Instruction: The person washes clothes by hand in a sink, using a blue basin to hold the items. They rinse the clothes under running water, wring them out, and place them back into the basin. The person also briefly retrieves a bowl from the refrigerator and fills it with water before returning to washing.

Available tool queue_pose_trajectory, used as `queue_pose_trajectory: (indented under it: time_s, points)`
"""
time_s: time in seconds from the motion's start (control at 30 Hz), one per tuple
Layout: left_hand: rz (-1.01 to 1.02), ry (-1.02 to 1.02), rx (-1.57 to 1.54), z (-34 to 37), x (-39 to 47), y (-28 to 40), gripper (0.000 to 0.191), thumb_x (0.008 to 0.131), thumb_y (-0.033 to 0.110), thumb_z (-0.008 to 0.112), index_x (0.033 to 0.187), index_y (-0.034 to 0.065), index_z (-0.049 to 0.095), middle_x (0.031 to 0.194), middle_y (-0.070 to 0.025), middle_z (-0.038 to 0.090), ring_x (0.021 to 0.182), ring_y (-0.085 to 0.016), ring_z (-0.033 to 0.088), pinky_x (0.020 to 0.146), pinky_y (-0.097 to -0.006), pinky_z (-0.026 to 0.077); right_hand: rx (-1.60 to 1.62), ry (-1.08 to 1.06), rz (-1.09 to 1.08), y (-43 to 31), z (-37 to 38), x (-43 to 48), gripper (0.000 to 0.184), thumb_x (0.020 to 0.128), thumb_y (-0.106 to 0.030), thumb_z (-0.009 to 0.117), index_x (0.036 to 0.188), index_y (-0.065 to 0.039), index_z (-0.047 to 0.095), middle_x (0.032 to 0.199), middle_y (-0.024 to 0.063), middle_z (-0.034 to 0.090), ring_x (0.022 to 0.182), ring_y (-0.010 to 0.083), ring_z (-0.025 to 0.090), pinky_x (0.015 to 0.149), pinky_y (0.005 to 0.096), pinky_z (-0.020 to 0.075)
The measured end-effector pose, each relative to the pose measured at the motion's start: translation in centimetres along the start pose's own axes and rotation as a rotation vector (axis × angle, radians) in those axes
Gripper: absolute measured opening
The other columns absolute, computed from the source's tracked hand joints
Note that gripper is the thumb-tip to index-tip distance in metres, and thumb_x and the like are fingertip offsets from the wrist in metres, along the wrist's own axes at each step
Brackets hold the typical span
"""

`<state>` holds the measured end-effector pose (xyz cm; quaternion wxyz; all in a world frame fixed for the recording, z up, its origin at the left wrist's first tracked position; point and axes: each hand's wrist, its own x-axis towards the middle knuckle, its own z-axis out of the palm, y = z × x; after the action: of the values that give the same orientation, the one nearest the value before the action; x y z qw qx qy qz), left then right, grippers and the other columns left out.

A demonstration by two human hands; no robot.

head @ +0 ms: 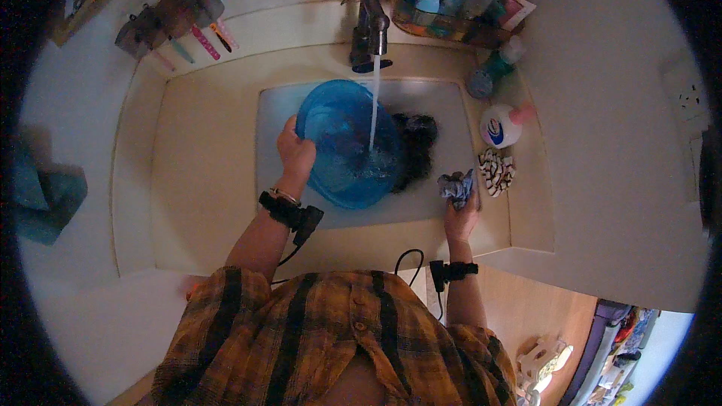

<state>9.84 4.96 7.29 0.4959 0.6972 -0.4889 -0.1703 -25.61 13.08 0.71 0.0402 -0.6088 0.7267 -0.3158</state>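
My left hand [296, 152] grips the left rim of a blue plastic basin [338, 180], which tilts inside the sink [451, 135]. A stream of water from the dark faucet [372, 22] falls into the basin. My right hand [462, 220] holds a crumpled grey-blue cloth [456, 186] at the sink's right edge. Dark wet fabric [420, 152] lies on the sink bottom, between the basin and the cloth, and is partly hidden by the basin.
Along the right ledge are a white bottle [501, 127], a striped scrunchie-like cloth [497, 173] and a green bottle [499, 65]. A shelf [451, 28] with several toiletries stands behind. Toothbrushes [206, 42] hang at upper left. Cables run from both wrist straps.
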Motion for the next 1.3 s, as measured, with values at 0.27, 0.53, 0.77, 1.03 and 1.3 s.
queue_pose_trajectory:
  time_s: [0.27, 0.53, 0.77, 1.03, 1.3]
  points:
    - [0.179, -0.096, 0.024, -0.2, 0.6, 1.1, 0.055, 0.066, -0.012, 0.049, 0.119, 0.0004, 0.052, 0.118, -0.0223, 0.055, 0.111, -0.037, 0.052, 0.096, -0.0385, 0.04, 0.067, -0.043, 0.222, -0.4, 0.4, -0.4, 0.062, 0.069, -0.013, 0.072, 0.124, 0.0, 0.047, 0.101, 0.0241, 0.062, 0.091, 0.0404, 0.061, 0.077, 0.043, 0.0495]
    - [0.51, -0.158, 0.272, -3.2, -0.2, 2.9, 0.061, 0.061, -0.016, 0.048, 0.118, 0.0033, 0.052, 0.13, -0.0136, 0.049, 0.126, -0.035, 0.04, 0.103, -0.0405, 0.035, 0.102, -0.001, 0.203, -0.9, 0.1, -0.3, 0.06, 0.069, -0.013, 0.069, 0.124, -0.003, 0.047, 0.098, 0.0209, 0.063, 0.088, 0.0374, 0.062, 0.072, 0.0433, 0.05]
    - [0.864, -0.471, 0.316, -4.9, 0.5, 6.0, 0.054, 0.067, -0.014, 0.05, 0.118, 0.0043, 0.054, 0.13, -0.0094, 0.05, 0.129, -0.033, 0.036, 0.105, -0.044, 0.032, 0.147, -0.058, 0.287, -1.4, 0.0, -0.2, 0.06, 0.072, -0.015, 0.068, 0.126, -0.004, 0.046, 0.102, 0.0209, 0.063, 0.092, 0.0369, 0.062, 0.076, 0.0429, 0.0497]
    - [1.131, -0.637, 0.329, -1.5, 1.2, 9.4, 0.039, 0.078, -0.001, 0.049, 0.115, 0.0087, 0.057, 0.135, 0.0009, 0.047, 0.132, -0.026, 0.033, 0.107, -0.0432, 0.032, 0.063, 0.015, 0.174, 1.4, 1.9, -0.8, 0.068, 0.067, -0.02, 0.076, 0.125, -0.002, 0.046, 0.097, 0.0198, 0.065, 0.08, 0.0369, 0.064, 0.067, 0.0438, 0.0505]
    - [1.241, -0.535, 0.418, 0.3, 1.7, 9.9, 0.034, 0.082, 0.013, 0.05, 0.115, 0.0118, 0.057, 0.136, 0.0013, 0.045, 0.131, -0.028, 0.034, 0.106, -0.0459, 0.032, 0.006, -0.006, 0.157, 0.7, 1.6, -0.8, 0.058, 0.07, -0.021, 0.072, 0.12, -0.004, 0.048, 0.091, 0.02, 0.064, 0.077, 0.0387, 0.062, 0.065, 0.0451, 0.0495]
